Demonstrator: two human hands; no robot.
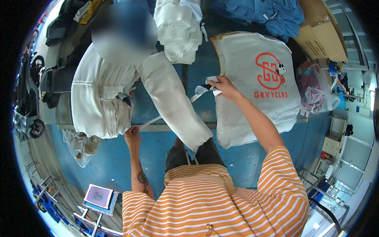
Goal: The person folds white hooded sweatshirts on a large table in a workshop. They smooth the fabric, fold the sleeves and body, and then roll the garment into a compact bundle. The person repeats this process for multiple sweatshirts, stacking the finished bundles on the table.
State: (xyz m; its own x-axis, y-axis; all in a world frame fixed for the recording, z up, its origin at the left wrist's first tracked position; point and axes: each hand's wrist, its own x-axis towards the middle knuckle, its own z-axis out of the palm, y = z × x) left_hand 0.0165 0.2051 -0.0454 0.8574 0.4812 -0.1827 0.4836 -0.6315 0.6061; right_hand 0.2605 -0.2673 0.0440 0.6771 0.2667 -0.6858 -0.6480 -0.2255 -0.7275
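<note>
My left hand (pixel 133 133) pinches one end of a narrow white strip (pixel 149 123) at the lower corner of a stack of folded white garment pieces (pixel 89 100). The strip runs up to the right and passes behind a long white cloth piece (pixel 169 94), probably a sleeve, that hangs over the table edge towards my lap. Its other end reaches my right hand (pixel 226 87), which is closed on a bunched part of the strip with a dark patch beside it. That hand is over the left edge of a pile of white panels (pixel 256 114) with a red print.
White folded cloth (pixel 177 31) and blue garments (pixel 256 17) lie at the far side. A cardboard box (pixel 321 37) and a clear plastic bag (pixel 316 91) stand at the right. Another clear bag (pixel 81 147) hangs below the left stack. The table edge (pixel 154 128) crosses in front of me.
</note>
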